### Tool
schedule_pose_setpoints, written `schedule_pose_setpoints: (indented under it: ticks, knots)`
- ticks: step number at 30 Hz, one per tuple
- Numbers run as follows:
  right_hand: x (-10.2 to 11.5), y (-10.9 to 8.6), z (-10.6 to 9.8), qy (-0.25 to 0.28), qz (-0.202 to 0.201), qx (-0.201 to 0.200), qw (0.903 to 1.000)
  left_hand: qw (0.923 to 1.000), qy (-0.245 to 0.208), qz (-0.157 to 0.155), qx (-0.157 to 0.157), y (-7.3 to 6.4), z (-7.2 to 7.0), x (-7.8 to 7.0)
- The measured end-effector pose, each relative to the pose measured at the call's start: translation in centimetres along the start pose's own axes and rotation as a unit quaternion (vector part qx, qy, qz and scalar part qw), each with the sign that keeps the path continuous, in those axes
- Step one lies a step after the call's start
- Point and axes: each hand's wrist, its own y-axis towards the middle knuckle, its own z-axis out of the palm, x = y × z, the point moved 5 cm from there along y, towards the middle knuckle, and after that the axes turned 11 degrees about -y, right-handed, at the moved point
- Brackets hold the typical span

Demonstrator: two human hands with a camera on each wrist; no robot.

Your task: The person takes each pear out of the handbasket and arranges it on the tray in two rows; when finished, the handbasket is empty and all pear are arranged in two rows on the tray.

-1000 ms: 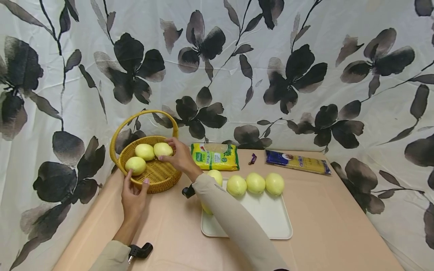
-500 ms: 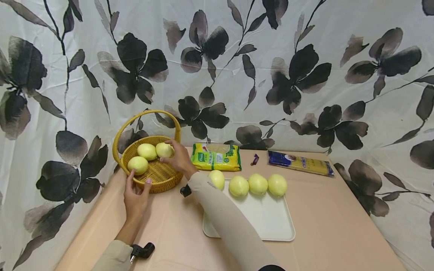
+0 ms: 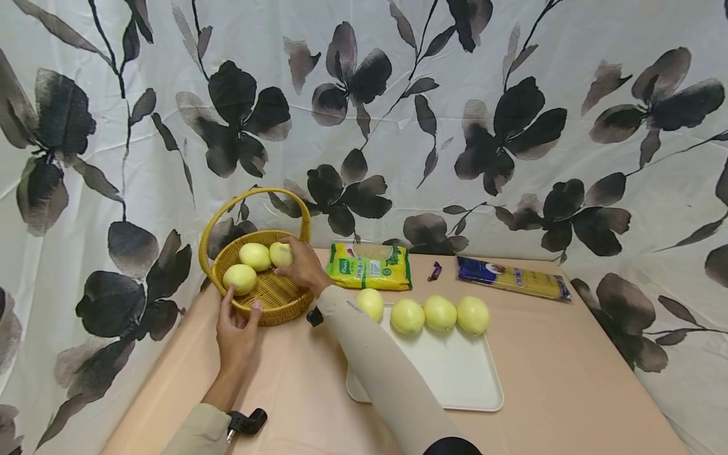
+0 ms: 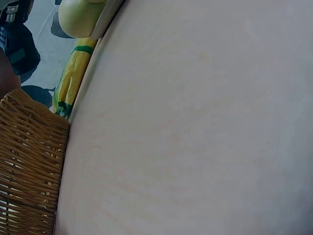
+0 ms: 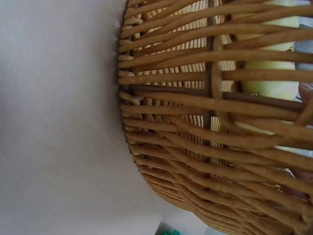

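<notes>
A yellow wicker basket (image 3: 284, 314) with a tall hoop handle stands at the left of the table. Inside are three round yellow-green fruits, two of them the front one (image 3: 240, 279) and the back left one (image 3: 254, 256). My right hand (image 3: 305, 265) reaches over the right rim and holds the third fruit (image 3: 279, 254), fingers behind it and thumb in front. At the basket's front left, my left hand (image 3: 236, 341) holds the rim between thumb and fingers. In the right wrist view, woven strands hide most of the fruit (image 5: 271, 88).
A white tray (image 3: 455, 379), partly covered by my right sleeve, bears several similar fruits (image 3: 407, 316) along its far side. Behind lie a yellow-green food packet (image 3: 370, 268), a small purple-wrapped sweet (image 3: 435, 272) and a blue-and-yellow pasta packet (image 3: 514, 279). A floral curtain (image 3: 421, 126) backs the table.
The whole head view has shifted rightward. My right hand has moved slightly left over the fruit it holds, covering more of it. My left hand keeps its place on the basket.
</notes>
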Motion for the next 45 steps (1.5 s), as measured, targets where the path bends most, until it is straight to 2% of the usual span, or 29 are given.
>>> schedule_pose_setpoints:
  ticks: [13,19,24,32,40,45]
  knots:
    - [0.07,-0.23,0.4,-0.03,-0.006,-0.04,0.9987,1.0,0.005,-0.001,0.0,0.0,-0.07,-0.02]
    - [-0.01,-0.05,0.75,-0.091,0.005,-0.014,0.9958,1.0,0.002,0.004,-0.002,-0.01,0.01,-0.06]
    - [0.07,-0.16,0.74,-0.114,0.005,-0.007,0.9934,1.0,0.004,0.004,-0.002,-0.04,0.03,-0.12]
    - [0.2,-0.07,0.91,-0.119,-0.013,-0.006,0.9928,1.0,0.008,0.004,-0.001,0.0,-0.07,-0.11]
    - [0.2,-0.28,0.79,-0.096,-0.015,-0.019,0.9951,1.0,0.007,0.002,0.0,0.1,0.03,-0.12]
    - [0.27,-0.38,0.92,-0.11,-0.024,-0.005,0.9936,1.0,0.006,0.002,-0.001,0.15,0.02,-0.05]
